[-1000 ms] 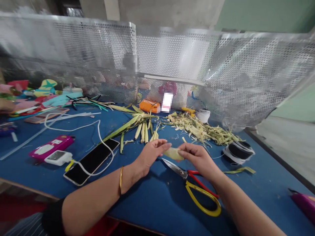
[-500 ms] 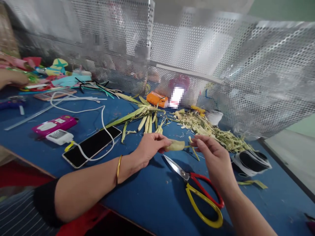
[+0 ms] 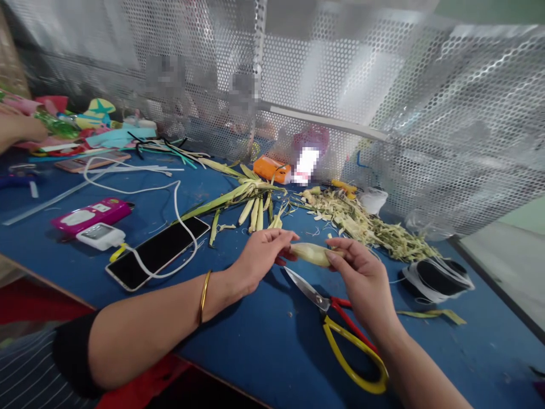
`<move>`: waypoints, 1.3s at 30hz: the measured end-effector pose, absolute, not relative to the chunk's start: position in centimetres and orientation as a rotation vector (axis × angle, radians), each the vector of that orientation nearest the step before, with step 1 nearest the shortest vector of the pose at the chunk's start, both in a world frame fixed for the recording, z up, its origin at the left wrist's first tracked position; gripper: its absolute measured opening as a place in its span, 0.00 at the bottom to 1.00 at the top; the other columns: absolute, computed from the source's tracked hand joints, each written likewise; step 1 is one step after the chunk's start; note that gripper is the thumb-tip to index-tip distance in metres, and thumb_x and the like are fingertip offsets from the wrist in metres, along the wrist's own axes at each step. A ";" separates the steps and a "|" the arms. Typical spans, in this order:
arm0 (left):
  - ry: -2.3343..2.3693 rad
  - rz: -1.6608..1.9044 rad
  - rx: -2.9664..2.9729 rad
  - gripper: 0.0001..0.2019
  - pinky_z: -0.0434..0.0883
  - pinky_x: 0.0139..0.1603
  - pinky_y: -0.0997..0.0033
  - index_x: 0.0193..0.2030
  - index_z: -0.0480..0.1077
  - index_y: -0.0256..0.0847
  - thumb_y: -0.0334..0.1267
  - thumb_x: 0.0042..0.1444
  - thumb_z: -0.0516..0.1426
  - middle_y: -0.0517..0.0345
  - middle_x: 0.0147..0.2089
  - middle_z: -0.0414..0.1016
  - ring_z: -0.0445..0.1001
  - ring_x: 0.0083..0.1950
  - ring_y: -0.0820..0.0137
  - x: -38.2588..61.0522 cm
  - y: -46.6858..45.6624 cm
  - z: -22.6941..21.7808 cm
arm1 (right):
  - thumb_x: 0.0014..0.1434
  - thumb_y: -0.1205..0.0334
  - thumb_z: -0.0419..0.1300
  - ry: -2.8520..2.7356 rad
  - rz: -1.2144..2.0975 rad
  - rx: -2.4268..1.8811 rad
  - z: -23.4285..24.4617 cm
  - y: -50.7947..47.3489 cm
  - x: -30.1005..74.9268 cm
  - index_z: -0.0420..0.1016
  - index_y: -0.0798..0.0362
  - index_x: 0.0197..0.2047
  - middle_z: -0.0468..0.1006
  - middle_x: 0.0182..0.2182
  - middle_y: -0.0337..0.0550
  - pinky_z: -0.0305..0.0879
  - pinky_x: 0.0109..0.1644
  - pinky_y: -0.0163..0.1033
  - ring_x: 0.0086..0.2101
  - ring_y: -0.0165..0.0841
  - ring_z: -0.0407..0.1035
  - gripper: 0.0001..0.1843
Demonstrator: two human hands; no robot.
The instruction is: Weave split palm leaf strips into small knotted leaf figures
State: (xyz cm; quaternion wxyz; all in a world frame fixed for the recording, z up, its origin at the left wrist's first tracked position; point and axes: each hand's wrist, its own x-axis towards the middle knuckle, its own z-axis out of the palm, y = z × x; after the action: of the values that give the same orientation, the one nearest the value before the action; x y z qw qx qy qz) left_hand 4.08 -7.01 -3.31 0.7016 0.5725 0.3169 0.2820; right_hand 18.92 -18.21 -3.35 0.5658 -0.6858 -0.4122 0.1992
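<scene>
A pale green piece of corn husk [image 3: 313,254] is stretched between my two hands, just above the table. My left hand [image 3: 270,248] pinches its left end between thumb and fingers. The other end is in a pinch of my right hand [image 3: 353,259], whose fingers cover that tip. Scissors [image 3: 315,296] with one red and one yellow handle lie on the table below, partly hidden by my right wrist. Beyond my left hand are several narrow husk strips [image 3: 254,215] and longer green leaves [image 3: 225,201].
Husk scraps [image 3: 353,218] are heaped at the back right, near a black spool with white thread [image 3: 438,279]. To the left lie a phone [image 3: 155,255], a white cable [image 3: 176,210] and a magenta device [image 3: 93,216]. Another person's hand [image 3: 21,130] is at far left. A perforated screen [image 3: 332,68] stands behind.
My right hand has moved slightly left and down and now grips the husk's right end. The thin strip that hung near its fingers is mostly out of sight. My left hand keeps its hold.
</scene>
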 end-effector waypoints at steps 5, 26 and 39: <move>0.646 0.683 1.392 0.17 0.67 0.35 0.68 0.44 0.71 0.40 0.37 0.45 0.64 0.60 0.27 0.73 0.72 0.31 0.70 4.0 -7.5 -3.3 | 0.56 0.54 0.60 -0.973 0.451 -1.623 -3.4 -18.2 18.5 0.72 0.53 0.46 0.73 0.23 0.36 0.68 0.34 0.38 0.26 0.32 0.69 0.16; 0.718 0.725 1.395 0.12 0.67 0.35 0.69 0.36 0.72 0.38 0.34 0.42 0.64 0.60 0.26 0.72 0.69 0.29 0.72 4.0 -6.8 -2.7 | 0.58 0.49 0.58 -1.352 0.579 -1.737 -3.7 -18.3 18.9 0.69 0.53 0.24 0.64 0.20 0.35 0.53 0.29 0.34 0.24 0.28 0.56 0.18; 0.550 0.597 1.007 0.06 0.70 0.46 0.66 0.30 0.77 0.37 0.38 0.47 0.65 0.56 0.31 0.78 0.74 0.35 0.71 4.9 -8.0 -4.5 | 0.59 0.51 0.56 -1.228 0.549 -1.718 -4.7 -17.9 16.8 0.71 0.52 0.25 0.72 0.20 0.37 0.59 0.28 0.33 0.23 0.29 0.62 0.16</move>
State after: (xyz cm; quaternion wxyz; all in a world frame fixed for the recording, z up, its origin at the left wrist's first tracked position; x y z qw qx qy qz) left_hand 4.86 -7.96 -4.48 0.7980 0.4692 0.2562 0.2781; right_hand 16.81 -17.91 -4.73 0.4616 -0.6984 -0.4994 0.2231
